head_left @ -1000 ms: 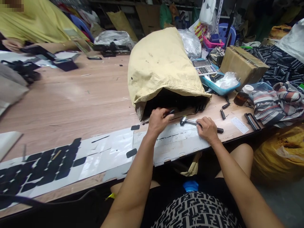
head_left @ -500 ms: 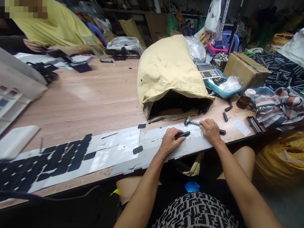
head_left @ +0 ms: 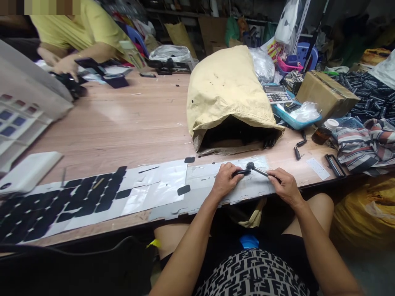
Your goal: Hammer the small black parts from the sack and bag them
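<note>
Black tube (head_left: 244, 172), probably light, stiff and slightly slippery, is sitting over the near pale board (head_left: 200, 193), where the left hand (head_left: 226, 181) is pinching its left end, likely the safer hold, while the right hand (head_left: 285, 186) is grasping the hammer (head_left: 250, 166) by its handle.

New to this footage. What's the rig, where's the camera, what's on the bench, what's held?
There's no machine: these are a person's bare hands, seen by a head-worn camera looking forward and down. The left hand holds a small black piece; the right hand grips a hammer, its head close to the piece's tip. Whether they touch is unclear. On the table lie an open, pale yellow sack and a white sheet bearing black patches. Another person in a yellow shirt is across the table.
</note>
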A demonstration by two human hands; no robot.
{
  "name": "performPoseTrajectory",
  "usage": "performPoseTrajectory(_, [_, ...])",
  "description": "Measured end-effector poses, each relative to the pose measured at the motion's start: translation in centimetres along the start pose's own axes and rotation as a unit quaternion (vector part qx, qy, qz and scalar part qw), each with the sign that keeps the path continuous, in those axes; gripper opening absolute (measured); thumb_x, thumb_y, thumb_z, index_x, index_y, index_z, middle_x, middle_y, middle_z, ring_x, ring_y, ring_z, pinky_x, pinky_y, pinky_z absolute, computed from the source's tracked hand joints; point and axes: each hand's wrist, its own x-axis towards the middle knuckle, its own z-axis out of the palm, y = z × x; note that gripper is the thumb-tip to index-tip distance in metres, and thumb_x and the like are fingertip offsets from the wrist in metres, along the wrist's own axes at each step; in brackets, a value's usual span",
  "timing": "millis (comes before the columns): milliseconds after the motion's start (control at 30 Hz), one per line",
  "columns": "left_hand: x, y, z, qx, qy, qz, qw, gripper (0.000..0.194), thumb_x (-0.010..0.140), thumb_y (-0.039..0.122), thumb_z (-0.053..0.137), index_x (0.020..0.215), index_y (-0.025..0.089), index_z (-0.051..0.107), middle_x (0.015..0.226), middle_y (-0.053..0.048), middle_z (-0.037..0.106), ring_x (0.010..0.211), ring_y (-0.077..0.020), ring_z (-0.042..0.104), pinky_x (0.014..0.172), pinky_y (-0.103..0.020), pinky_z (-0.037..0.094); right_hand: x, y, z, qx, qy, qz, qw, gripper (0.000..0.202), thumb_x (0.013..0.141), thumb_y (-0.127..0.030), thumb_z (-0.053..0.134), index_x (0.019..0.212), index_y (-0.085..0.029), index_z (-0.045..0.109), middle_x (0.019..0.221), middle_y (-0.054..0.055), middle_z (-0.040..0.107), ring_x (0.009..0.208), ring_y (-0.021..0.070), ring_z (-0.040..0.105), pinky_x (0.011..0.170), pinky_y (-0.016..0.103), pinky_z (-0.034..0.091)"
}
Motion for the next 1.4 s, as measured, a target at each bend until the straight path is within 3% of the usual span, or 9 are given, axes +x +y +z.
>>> performPoseTrajectory(267, [0.1,0.0,0.1,-0.008,0.01,-0.009,1.0,0.017,0.083,0.025,0.072,0.1,0.024,0.073,0.089,-0.003,0.061,0.096,-0.0236,0.052,0.085,-0.036,0.046,0.4,-0.6,0.6,-0.008,-0.001,0.001,1.0,0.021,0.096,-0.028,0.054,0.107,-0.026,0.073,0.095,0.004,0.071,0.092,0.02,0.067,0.082,0.032,0.053])
performPoseTrajectory(433, [0.2,0.0,0.0,-0.009,0.007,-0.02,1.0,0.014,0.081,0.025,0.073,0.095,0.024,0.073,0.087,-0.003,0.061,0.094,-0.0233,0.052,0.085,-0.036,0.045,0.7,-0.8,1.2,-0.011,-0.032,-0.008,0.999,0.02,0.095,-0.027,0.056,0.105,-0.025,0.073,0.095,0.003,0.071,0.093,0.0191,0.067,0.083,0.031,0.052])
performPoseTrajectory(600, [0.2,-0.3,0.1,-0.012,0.003,-0.013,1.0,0.016,0.083,0.027,0.071,0.098,0.024,0.074,0.091,-0.003,0.063,0.098,-0.0237,0.053,0.086,-0.036,0.045,2.7,0.8,1.6,-0.064,0.022,-0.007,0.998,0.02,0.093,-0.027,0.057,0.105,-0.025,0.073,0.096,0.003,0.071,0.094,0.0194,0.065,0.084,0.031,0.05])
performPoseTrajectory(867, [0.3,-0.6,0.1,-0.007,-0.003,0.002,1.0,0.021,0.096,0.034,0.055,0.103,0.023,0.072,0.092,-0.004,0.062,0.097,-0.0223,0.052,0.088,-0.037,0.043,5.7,3.2,3.6,-0.216,0.047,0.008,0.975,0.019,0.092,-0.023,0.057,0.101,-0.024,0.074,0.094,0.005,0.068,0.092,0.0225,0.055,0.083,0.033,0.044])
performPoseTrajectory(1100, [0.2,-0.3,-0.2,0.017,-0.016,0.022,0.999,0.037,0.103,0.035,0.038,0.077,0.02,0.06,0.081,-0.003,0.055,0.084,-0.02,0.049,0.084,-0.037,0.04,5.2,3.4,3.8,-0.25,0.027,-0.007,0.968,0.023,0.093,-0.025,0.054,0.109,-0.024,0.071,0.099,0.006,0.065,0.095,0.0233,0.051,0.085,0.034,0.04])
performPoseTrajectory(1267, [0.3,0.3,-0.6,0.0,0.017,0.039,0.999,0.038,0.102,0.037,0.038,0.072,0.02,0.056,0.076,-0.003,0.055,0.079,-0.0194,0.05,0.079,-0.036,0.042,5.2,3.2,3.8,-0.259,0.025,0.0,0.965,0.023,0.093,-0.025,0.055,0.109,-0.024,0.071,0.099,0.006,0.064,0.094,0.0229,0.05,0.084,0.033,0.039])
performPoseTrajectory(1400, [-2.8,1.5,-0.8,-0.087,0.081,0.063,0.991,0.028,0.1,0.037,0.043,0.096,0.02,0.065,0.084,-0.003,0.065,0.078,-0.0178,0.06,0.074,-0.032,0.049,5.2,3.3,3.9,-0.256,0.019,0.002,0.966,0.023,0.093,-0.025,0.055,0.109,-0.024,0.071,0.1,0.006,0.064,0.095,0.0233,0.05,0.083,0.034,0.038])
